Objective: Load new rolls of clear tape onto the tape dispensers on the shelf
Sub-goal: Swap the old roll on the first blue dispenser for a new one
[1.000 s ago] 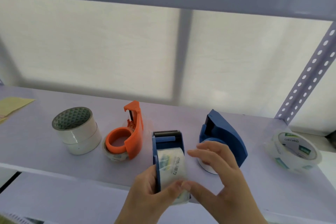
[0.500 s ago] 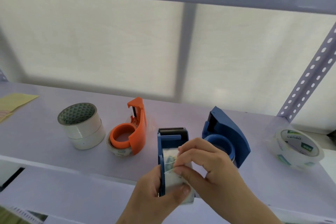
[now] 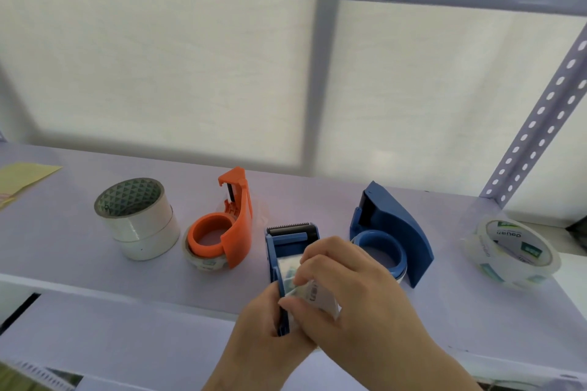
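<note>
A blue tape dispenser (image 3: 287, 240) with a toothed blade stands upright at the shelf's front edge, a clear tape roll (image 3: 320, 295) seated in it. My left hand (image 3: 266, 324) grips the dispenser's lower body from the left. My right hand (image 3: 346, 292) lies over the roll, its fingertips pinching the loose tape end on top. An orange dispenser (image 3: 233, 225) holding a roll lies to the left. A second blue dispenser (image 3: 394, 232) with a roll lies to the right. A loose clear roll (image 3: 511, 251) leans at the far right.
Two stacked white tape rolls (image 3: 138, 219) stand at the left of the pale shelf (image 3: 63, 251). A yellow paper (image 3: 22, 178) lies at the far left. A perforated metal post (image 3: 540, 114) rises at the right, and another shelf board runs overhead.
My right hand has moved from the roll's right side onto its top and now pinches the tape end. My left hand keeps its hold on the dispenser.
</note>
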Action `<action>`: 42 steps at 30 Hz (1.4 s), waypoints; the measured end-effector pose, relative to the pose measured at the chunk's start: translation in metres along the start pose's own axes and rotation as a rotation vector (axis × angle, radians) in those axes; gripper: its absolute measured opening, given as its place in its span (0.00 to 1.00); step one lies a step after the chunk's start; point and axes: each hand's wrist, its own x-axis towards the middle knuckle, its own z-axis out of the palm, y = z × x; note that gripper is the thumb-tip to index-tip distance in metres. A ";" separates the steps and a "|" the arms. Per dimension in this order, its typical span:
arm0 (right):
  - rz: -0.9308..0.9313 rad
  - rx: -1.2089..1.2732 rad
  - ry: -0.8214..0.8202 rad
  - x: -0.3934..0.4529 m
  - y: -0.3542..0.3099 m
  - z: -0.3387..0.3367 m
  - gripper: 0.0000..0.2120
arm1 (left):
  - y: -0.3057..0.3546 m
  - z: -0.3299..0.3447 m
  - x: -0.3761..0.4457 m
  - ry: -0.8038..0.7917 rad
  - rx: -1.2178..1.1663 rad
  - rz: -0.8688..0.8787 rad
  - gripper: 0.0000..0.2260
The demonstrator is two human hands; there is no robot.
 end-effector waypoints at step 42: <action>0.430 0.308 -0.159 0.053 0.034 -0.048 0.04 | 0.005 -0.002 -0.013 -0.140 -0.090 -0.099 0.26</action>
